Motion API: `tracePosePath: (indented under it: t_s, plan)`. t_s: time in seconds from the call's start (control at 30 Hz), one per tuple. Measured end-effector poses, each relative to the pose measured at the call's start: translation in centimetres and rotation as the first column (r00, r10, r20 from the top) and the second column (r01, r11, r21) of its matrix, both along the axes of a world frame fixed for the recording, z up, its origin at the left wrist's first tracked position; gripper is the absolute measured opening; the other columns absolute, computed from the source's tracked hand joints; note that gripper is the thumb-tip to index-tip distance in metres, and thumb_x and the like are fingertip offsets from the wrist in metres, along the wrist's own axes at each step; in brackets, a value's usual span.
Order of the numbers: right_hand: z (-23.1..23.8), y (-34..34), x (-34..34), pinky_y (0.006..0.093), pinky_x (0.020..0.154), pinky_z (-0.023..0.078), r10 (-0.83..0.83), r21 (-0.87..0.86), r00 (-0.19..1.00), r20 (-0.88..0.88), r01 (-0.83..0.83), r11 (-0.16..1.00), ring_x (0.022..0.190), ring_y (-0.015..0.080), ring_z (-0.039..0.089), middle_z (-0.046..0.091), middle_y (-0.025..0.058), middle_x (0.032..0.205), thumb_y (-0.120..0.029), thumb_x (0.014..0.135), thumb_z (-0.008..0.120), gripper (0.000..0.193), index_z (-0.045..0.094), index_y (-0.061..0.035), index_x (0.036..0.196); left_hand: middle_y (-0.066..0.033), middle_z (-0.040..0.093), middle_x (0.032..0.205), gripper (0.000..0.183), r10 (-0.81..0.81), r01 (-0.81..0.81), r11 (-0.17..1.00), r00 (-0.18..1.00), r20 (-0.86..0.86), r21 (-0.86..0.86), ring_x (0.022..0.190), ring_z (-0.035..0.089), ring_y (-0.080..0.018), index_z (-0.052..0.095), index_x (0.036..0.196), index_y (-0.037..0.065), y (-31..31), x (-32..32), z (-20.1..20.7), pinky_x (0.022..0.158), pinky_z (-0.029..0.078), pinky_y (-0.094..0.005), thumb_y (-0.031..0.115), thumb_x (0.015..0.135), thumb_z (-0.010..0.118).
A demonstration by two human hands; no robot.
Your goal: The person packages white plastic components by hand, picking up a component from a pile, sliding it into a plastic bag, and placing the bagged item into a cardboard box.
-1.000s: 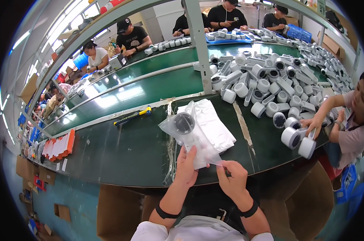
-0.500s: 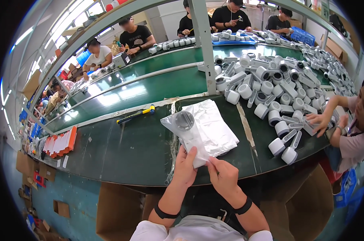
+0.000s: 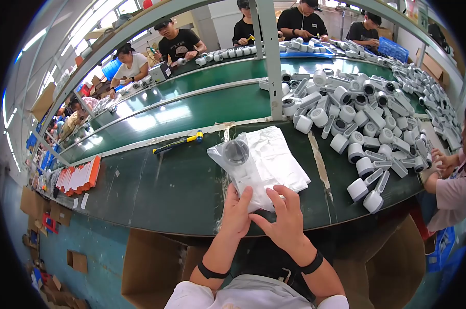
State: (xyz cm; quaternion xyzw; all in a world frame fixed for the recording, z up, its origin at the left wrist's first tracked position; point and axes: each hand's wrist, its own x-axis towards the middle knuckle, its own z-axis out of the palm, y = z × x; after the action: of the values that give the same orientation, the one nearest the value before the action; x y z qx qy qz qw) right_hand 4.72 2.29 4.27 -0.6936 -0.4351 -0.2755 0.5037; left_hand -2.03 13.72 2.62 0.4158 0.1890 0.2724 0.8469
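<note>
Pinching crinkly clear bag (image 3: 253, 167), round grey part (image 3: 236, 152) inside, left hand (image 3: 237, 212), right hand (image 3: 284, 219)

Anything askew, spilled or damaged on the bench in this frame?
Nothing damaged or spilled. Both hands, left hand and right hand, press the near end of a clear bag holding a white part. A screwdriver lies loose behind it; white parts are heaped unsorted at right.
</note>
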Motion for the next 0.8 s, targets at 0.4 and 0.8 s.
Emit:
tracePosePath:
  t_s: [0.4, 0.8]
  plan:
    - [-2.7, -0.1, -0.2, 0.0319, 0.057, 0.051, 0.171, 0.040, 0.956, -0.240, -0.167, 0.985, 0.064, 0.0262, 0.064, 0.067, 0.0106, 0.077, -0.001, 0.081, 0.071, 0.018, 0.068, -0.0025, 0.099, -0.0102, 0.054, 0.127, 0.046, 0.054, -0.056, 0.998, 0.995, 0.081, 0.032, 0.114, 0.056, -0.0201, 0.036, 0.136, 0.002, -0.7, 0.5, -0.3, 0.096, 0.048, -0.0359, 0.011, 0.097, 0.060]
    - [-3.0, -3.3, -0.6, 0.0306, 0.051, 0.050, 0.151, -0.026, 0.988, -0.024, -0.152, 0.988, 0.057, 0.0220, 0.062, 0.065, 0.0076, 0.070, -0.004, 0.076, 0.077, 0.016, 0.069, -0.0027, 0.090, -0.0082, 0.062, 0.107, 0.030, 0.509, -0.473, 0.815, 0.860, -0.022, 0.335, 0.093, 0.060, -0.0137, 0.053, 0.119, -0.003, 7.3, -2.3, -2.5, 0.080, 0.050, -0.0282, 0.005, 0.092, 0.065]
